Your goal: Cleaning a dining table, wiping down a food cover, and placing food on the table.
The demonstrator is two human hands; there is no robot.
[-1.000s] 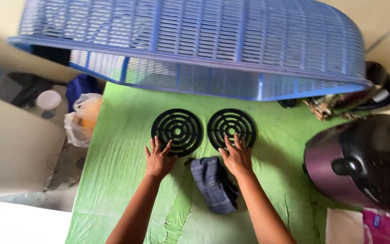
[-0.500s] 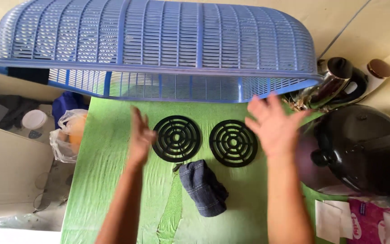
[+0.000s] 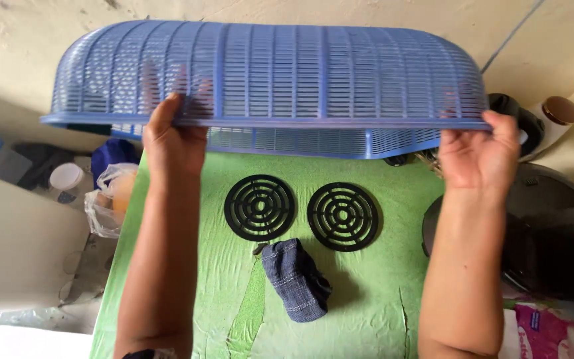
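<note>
From my head camera I look down on a green cloth [image 3: 187, 266] spread over the table. Across the top of the frame I hold a blue slatted basket [image 3: 274, 73], turned upside down, its rim running from left to right above the cloth. My left hand [image 3: 171, 136] grips the rim at the left of centre, thumb on the near side and fingers curled behind the slats, where they show through as dim shapes. My right hand [image 3: 476, 156] clamps the rim at the right end in the same way, fingers wrapped over the edge. Both hands are closed firmly on the basket.

Below it, in the middle of the frame, two black round grates [image 3: 260, 207] lie flat on the cloth, side by side and just apart. Just beneath them lies a folded blue rag [image 3: 295, 279], its upper end near the left grate.

At the right edge stands a dark cooker [image 3: 559, 246], with a pink packet [image 3: 546, 332] in the lower right corner. At the left edge, off the cloth, a plastic bag [image 3: 104, 199] lies beside a white-lidded jar [image 3: 66, 178].
</note>
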